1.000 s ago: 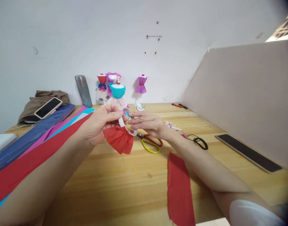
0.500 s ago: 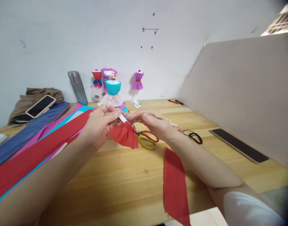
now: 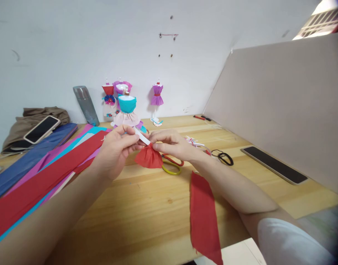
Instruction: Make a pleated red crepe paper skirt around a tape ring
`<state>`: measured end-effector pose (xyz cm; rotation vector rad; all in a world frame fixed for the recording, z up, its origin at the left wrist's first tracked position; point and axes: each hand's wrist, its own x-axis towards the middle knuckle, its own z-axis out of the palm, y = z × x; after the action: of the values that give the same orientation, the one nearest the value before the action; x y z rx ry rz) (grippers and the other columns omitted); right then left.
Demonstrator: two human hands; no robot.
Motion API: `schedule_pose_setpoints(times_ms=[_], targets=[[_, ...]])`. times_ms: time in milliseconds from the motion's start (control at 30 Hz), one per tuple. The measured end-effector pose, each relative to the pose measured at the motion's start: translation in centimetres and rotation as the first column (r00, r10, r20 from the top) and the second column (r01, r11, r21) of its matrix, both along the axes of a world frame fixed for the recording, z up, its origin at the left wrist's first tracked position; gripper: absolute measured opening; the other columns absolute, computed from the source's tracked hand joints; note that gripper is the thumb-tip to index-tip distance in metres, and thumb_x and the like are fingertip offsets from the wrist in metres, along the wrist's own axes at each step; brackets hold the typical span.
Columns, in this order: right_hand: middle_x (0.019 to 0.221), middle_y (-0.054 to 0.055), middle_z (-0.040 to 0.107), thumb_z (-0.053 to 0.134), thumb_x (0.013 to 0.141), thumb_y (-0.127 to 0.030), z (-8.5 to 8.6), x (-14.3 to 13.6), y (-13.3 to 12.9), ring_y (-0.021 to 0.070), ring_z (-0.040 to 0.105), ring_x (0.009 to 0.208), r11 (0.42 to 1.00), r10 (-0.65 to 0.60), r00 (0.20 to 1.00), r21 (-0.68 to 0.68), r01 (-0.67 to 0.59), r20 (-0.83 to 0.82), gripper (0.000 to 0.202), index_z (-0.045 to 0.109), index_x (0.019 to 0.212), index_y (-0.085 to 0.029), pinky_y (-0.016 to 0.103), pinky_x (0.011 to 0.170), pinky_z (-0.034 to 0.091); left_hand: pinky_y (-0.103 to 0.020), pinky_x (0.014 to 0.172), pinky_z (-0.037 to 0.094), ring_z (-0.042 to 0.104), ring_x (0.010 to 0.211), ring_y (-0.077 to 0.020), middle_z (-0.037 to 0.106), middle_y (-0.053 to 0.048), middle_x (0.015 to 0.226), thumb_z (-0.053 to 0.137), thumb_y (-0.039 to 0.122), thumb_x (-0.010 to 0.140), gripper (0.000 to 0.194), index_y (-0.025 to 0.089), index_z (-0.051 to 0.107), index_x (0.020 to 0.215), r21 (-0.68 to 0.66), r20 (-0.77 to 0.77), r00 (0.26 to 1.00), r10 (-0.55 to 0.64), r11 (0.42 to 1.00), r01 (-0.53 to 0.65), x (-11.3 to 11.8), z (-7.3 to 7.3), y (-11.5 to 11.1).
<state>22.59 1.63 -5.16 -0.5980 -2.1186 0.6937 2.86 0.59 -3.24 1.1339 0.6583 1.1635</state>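
Observation:
A small red piece of cloth or crepe paper (image 3: 148,159), gathered at its top and flared below, hangs between my hands over the table. A narrow white strip (image 3: 143,138) runs up-left from its gathered end. My left hand (image 3: 116,147) pinches the upper end of that strip between thumb and finger. With thumb and fingers, my right hand (image 3: 173,144) grips the gathered top of the red piece. Behind it lie scissors with one yellow and one red handle (image 3: 171,172), blades hidden. A flat red strip (image 3: 203,213) lies below my right forearm, passing over the front edge.
Several small mannequins in paper-like dresses (image 3: 127,106) and a grey bottle (image 3: 87,106) stand by the wall. Long coloured strips (image 3: 47,176) and a phone (image 3: 41,129) are at left. A black band (image 3: 225,158) and a long dark-topped device (image 3: 274,164) are at right.
My right hand has moved from above the gathered edge to grip it with thumb and fingers. More of the white strip shows. The whole view has shifted slightly.

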Motion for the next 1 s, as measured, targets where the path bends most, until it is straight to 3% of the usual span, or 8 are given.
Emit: schedule_pose_setpoints(times_ms=[133,267,567,833,1000], targets=[[0.08,0.003,0.068,0.054,0.087,-0.028,0.1,0.1,-0.1,0.0155,0.058,0.08,1.0,0.01,0.999,0.01,-0.011,0.051,0.021,0.07,0.082,-0.015,0.032,0.082,0.046,-0.022,0.063,0.053,0.066,0.06,-0.0106,0.074,-0.002,0.072,0.083,0.017,0.061,0.031,0.017,0.054,0.07,0.045,-0.049,0.997,0.051,0.998,-0.049,0.3,0.2,-0.4],[0.085,0.005,0.069,0.061,0.087,-0.04,0.1,-0.2,-0.8,0.0172,0.06,0.086,0.999,-0.039,0.998,-0.022,0.04,0.044,0.027,0.069,0.084,-0.014,0.032,0.086,0.045,-0.024,0.065,0.054,0.067,0.062,-0.0117,0.075,-0.002,0.074,0.081,0.016,0.062,0.028,0.017,0.054,0.068,0.13,-0.083,0.99,0.11,0.987,-0.099,0.6,0.4,-0.8],[0.066,0.0,0.052,0.051,0.091,-0.034,0.0,-0.4,-0.9,0.014,0.049,0.071,0.997,-0.071,0.997,-0.034,0.073,0.038,0.033,0.054,0.063,-0.017,0.029,0.073,0.042,-0.028,0.066,0.054,0.066,0.062,-0.0135,0.073,-0.002,0.071,0.077,0.018,0.064,0.024,0.018,0.053,0.069,0.184,-0.124,0.987,0.105,0.98,-0.081,0.6,0.1,-0.8],[0.069,0.0,0.054,0.048,0.089,-0.028,0.0,-0.6,-1.1,0.0132,0.05,0.071,0.992,-0.103,0.993,-0.067,0.107,0.064,0.029,0.051,0.062,-0.018,0.027,0.071,0.04,-0.025,0.064,0.054,0.065,0.061,-0.0116,0.074,-0.001,0.072,0.077,0.015,0.063,0.024,0.018,0.054,0.069,0.137,-0.098,0.99,0.098,0.987,-0.084,0.7,0.1,-0.8],[0.063,-0.001,0.05,0.045,0.091,-0.029,0.3,-0.7,-1.6,0.0117,0.045,0.065,0.982,-0.189,0.976,0.03,0.187,0.112,0.03,0.051,0.063,-0.017,0.027,0.067,0.036,-0.024,0.065,0.054,0.067,0.065,-0.0125,0.073,-0.003,0.073,0.08,0.015,0.062,0.026,0.017,0.054,0.07,0.032,-0.07,0.994,0.08,0.996,-0.078,0.7,0.2,-0.5]])
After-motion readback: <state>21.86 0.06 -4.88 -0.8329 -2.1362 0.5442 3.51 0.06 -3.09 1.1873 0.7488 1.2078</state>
